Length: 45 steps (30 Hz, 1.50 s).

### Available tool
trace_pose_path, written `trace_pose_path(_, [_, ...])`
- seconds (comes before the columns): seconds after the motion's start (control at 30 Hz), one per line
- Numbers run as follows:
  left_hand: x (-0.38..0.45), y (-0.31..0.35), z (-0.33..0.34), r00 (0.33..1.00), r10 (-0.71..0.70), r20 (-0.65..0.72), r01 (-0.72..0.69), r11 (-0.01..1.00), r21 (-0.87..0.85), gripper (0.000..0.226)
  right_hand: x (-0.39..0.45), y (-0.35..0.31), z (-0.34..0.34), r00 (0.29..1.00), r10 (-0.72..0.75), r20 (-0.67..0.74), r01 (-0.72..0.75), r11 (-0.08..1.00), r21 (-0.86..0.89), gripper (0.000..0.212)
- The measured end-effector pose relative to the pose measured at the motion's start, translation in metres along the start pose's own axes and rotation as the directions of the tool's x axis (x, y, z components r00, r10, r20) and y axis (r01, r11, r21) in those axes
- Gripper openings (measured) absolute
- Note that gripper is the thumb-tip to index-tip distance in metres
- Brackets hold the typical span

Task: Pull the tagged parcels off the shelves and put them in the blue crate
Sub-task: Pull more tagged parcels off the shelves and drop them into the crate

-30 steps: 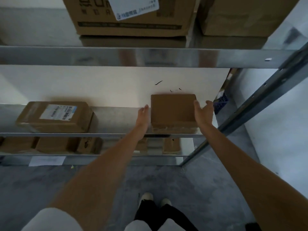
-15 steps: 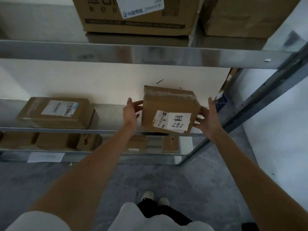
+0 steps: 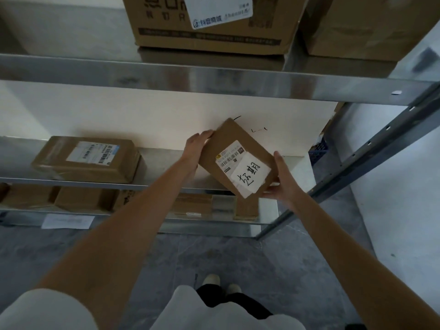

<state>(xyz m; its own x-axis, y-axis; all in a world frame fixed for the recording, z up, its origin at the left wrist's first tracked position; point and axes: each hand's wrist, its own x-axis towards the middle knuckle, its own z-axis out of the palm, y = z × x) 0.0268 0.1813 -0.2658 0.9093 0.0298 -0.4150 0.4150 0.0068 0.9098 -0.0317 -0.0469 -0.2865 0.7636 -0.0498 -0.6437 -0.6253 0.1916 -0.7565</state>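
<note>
I hold a small brown cardboard parcel [image 3: 234, 141] in the air in front of the middle shelf [image 3: 166, 158], tilted with one corner up. Its face carries a barcode label and a white tag with handwritten characters. My left hand [image 3: 196, 145] grips its upper left edge and my right hand [image 3: 282, 179] supports its lower right corner from below. A corner of a blue crate [image 3: 317, 150] shows behind the shelf's right end, mostly hidden.
Another labelled brown parcel [image 3: 88, 159] lies on the middle shelf at the left. Several brown boxes [image 3: 81, 198] sit on the lower shelf. Two large cartons [image 3: 209, 22] stand on the top shelf. A slanted metal upright [image 3: 371, 153] runs along the right. Grey floor lies below.
The parcel was lifted off the middle shelf and turned so its labelled face shows; since half a second ago it has rotated and moved slightly right and toward me.
</note>
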Motion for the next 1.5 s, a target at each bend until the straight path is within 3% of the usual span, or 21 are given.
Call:
trace_pose_path(0.1, [0.004, 0.012, -0.004, 0.996, 0.012, 0.086, -0.01, 1.0, -0.018, 0.038, -0.009, 0.028, 0.002, 0.995, 0.093, 0.039, -0.1, 0.964, 0.244, 0.069])
trace_pose_path(0.17, [0.002, 0.011, -0.003, 0.996, 0.054, 0.077, -0.049, 0.997, -0.061, 0.042, -0.016, 0.039, 0.003, 0.995, 0.092, 0.039, -0.1, 0.949, 0.3, 0.07])
trace_pose_path(0.33, [-0.013, -0.01, 0.019, 0.995, 0.049, 0.081, -0.035, 0.984, -0.175, 0.068, -0.033, 0.041, 0.016, 0.999, -0.022, -0.035, 0.025, 0.995, 0.094, 0.044])
trace_pose_path(0.47, [-0.021, -0.024, 0.031, 0.958, -0.032, 0.285, 0.057, 0.995, -0.078, 0.078, -0.036, 0.045, 0.017, 0.997, -0.011, -0.073, 0.017, 0.997, 0.074, 0.064])
trace_pose_path(0.53, [-0.022, -0.032, 0.034, 0.922, -0.066, 0.382, 0.085, 0.996, -0.033, 0.081, -0.034, 0.046, 0.019, 0.997, -0.02, -0.076, 0.03, 0.99, 0.135, 0.062])
trace_pose_path(0.87, [-0.022, -0.042, 0.031, 0.898, -0.119, 0.423, 0.081, 0.991, 0.107, 0.086, -0.034, 0.04, 0.01, 0.983, -0.001, -0.184, 0.024, 0.992, 0.125, 0.07])
trace_pose_path(1.0, [-0.02, -0.061, 0.041, 0.842, -0.203, 0.501, 0.101, 0.969, 0.223, 0.079, -0.045, 0.06, -0.016, 0.964, 0.004, -0.267, 0.033, 0.991, 0.132, 0.069])
trace_pose_path(1.1, [-0.024, -0.08, 0.063, 0.782, -0.296, 0.549, 0.141, 0.941, 0.306, 0.075, -0.06, 0.086, -0.038, 0.934, 0.006, -0.356, 0.058, 0.984, 0.167, 0.057])
trace_pose_path(1.23, [-0.04, -0.099, 0.095, 0.691, -0.39, 0.609, 0.166, 0.905, 0.391, 0.059, -0.082, 0.132, -0.067, 0.893, 0.088, -0.441, 0.023, 0.97, 0.241, 0.054])
trace_pose_path(1.5, [-0.093, -0.128, 0.177, 0.565, -0.483, 0.669, 0.067, 0.835, 0.546, 0.057, -0.134, 0.185, -0.125, 0.818, 0.184, -0.545, 0.081, 0.901, 0.426, 0.065])
